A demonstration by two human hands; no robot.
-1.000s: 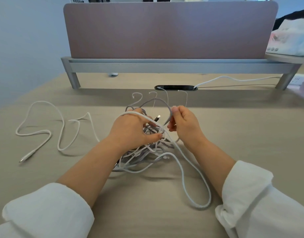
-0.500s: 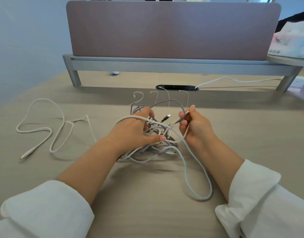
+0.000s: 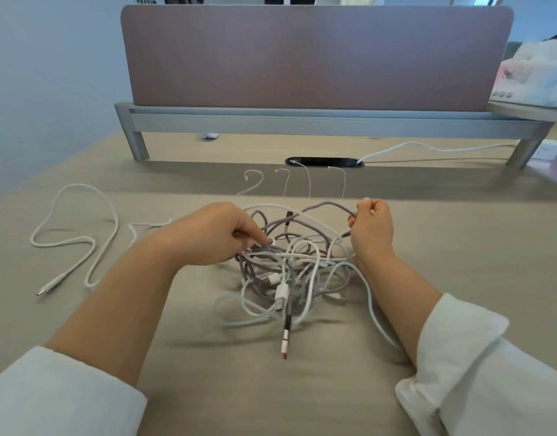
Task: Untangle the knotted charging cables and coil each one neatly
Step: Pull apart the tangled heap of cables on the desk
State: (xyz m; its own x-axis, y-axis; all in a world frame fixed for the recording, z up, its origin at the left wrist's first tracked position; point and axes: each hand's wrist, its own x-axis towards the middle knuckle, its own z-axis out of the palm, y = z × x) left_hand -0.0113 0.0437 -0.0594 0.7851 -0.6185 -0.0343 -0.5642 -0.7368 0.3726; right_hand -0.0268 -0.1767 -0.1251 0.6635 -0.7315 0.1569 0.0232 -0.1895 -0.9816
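Two pinch grips on the tangle (image 3: pixel 289 262): left hand (image 3: pixel 217 234) on a grey strand (image 3: pixel 272 247), right hand (image 3: pixel 373 228) on the grey loop (image 3: pixel 327 204).

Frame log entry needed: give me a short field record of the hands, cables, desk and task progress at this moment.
left hand: pinches strands at the left edge of the tangle of cables
right hand: grips a raised loop of the grey braided cable
tangle: white and grey cables knotted on the desk between the hands; a red-tipped plug points toward the person
white cable: spread loose at the desk's left, uncoiled; one end hidden behind the left forearm
progress: nothing coiled yet
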